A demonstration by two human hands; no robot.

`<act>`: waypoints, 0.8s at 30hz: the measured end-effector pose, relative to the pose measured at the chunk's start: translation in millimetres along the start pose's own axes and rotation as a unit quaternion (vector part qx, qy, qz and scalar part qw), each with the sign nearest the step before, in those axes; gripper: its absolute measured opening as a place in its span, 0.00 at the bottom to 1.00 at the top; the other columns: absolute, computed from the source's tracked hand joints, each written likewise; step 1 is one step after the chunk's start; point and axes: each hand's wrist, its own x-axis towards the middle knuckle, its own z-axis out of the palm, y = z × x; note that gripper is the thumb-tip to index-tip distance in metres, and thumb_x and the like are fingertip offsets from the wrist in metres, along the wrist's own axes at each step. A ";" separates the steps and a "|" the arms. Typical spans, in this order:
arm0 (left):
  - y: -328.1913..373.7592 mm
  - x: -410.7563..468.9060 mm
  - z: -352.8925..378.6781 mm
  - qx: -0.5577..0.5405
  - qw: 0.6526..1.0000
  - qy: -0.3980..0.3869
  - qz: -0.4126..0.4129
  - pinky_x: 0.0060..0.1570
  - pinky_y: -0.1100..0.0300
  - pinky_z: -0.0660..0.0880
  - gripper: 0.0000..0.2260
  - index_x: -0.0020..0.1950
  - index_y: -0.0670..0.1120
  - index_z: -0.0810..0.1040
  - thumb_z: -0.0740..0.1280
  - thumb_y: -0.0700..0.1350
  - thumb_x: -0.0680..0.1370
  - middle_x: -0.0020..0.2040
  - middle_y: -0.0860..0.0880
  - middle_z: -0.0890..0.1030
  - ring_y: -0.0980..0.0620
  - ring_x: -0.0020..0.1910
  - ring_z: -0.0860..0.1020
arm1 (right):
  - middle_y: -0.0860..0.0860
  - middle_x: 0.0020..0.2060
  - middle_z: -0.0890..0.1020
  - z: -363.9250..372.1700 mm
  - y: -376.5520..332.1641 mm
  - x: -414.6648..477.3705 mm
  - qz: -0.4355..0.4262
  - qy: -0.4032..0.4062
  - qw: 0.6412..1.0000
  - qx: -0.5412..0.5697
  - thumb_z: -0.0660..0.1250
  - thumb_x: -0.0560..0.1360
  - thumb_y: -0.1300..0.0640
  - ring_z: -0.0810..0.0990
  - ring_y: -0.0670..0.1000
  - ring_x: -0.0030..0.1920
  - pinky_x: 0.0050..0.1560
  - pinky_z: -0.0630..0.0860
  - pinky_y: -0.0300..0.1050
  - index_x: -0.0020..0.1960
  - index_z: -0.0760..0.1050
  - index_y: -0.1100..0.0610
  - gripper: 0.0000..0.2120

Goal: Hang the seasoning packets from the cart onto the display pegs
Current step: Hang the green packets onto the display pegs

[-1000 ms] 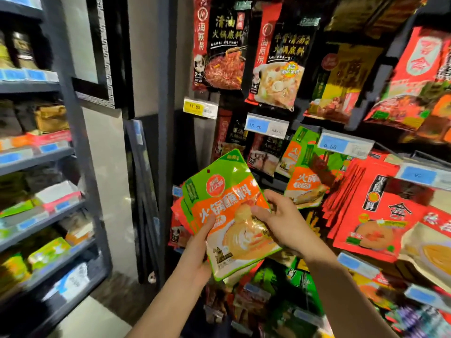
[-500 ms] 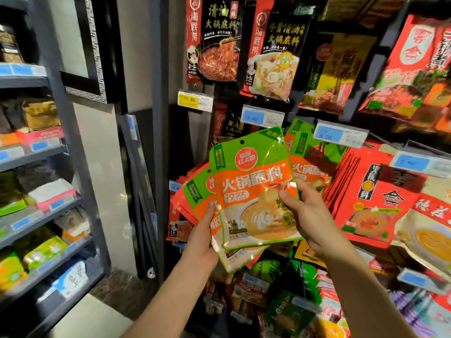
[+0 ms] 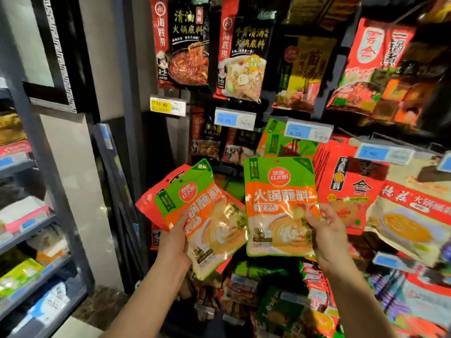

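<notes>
The person is standing close to the display rack [image 3: 129,69], with both arms raised toward its middle rows. The right hand [image 3: 324,232] is pinching one green-and-orange seasoning packet [image 3: 280,206] by its right edge, thumb on the front and fingers tucked behind. That packet is hanging upright with its printed face turned outward, and its top is sitting just below a row of matching green packets [image 3: 278,142] already hanging on the rack beside a blue 6.00 price tag [image 3: 308,132]. I cannot tell whether it is touching a peg.

The left hand [image 3: 175,242] is gripping a fanned bunch of packets [image 3: 210,223] near its lower left corner, with the thumb lying across the front. The front packet of the bunch is the same green-and-orange kind, with its top leaning to the left, and red packets [image 3: 151,198] are sticking out behind it. The bunch is being held nearer the rack's left edge, just beside the single packet and slightly lower.

Red hanging packets [image 3: 349,189] are crowding the rack to the right of the raised packet. Large black packets [image 3: 185,42] are filling the top row above a yellow 11.80 price tag [image 3: 167,106]. Grey shelves [image 3: 36,228] of boxed goods are running along the left.
</notes>
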 end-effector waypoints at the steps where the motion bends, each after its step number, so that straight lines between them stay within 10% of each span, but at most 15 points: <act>1: 0.5 2.2 -1.1 0.003 1.000 0.000 -0.001 0.29 0.53 0.81 0.06 0.54 0.46 0.82 0.71 0.47 0.79 0.47 0.44 0.87 0.48 0.37 0.86 | 0.55 0.50 0.87 -0.8 1.6 1.6 0.002 0.013 1.000 0.008 0.73 0.77 0.60 0.85 0.59 0.53 0.61 0.79 0.66 0.56 0.79 0.51 0.09; 8: 9.9 8.4 -2.5 0.015 1.000 -0.005 -0.015 0.45 0.44 0.83 0.15 0.62 0.46 0.82 0.73 0.50 0.78 0.53 0.44 0.87 0.45 0.46 0.87 | 0.62 0.66 0.79 3.6 -3.5 11.0 -0.013 0.080 0.994 0.076 0.72 0.78 0.58 0.77 0.65 0.68 0.71 0.70 0.68 0.55 0.77 0.44 0.11; 24: 15.4 24.8 -5.2 0.021 1.000 -0.006 0.000 0.56 0.39 0.80 0.22 0.68 0.47 0.80 0.74 0.52 0.77 0.56 0.45 0.86 0.45 0.53 0.86 | 0.52 0.46 0.81 25.2 -28.6 28.3 -0.037 0.134 0.988 0.063 0.68 0.81 0.64 0.81 0.52 0.46 0.54 0.77 0.53 0.54 0.74 0.50 0.10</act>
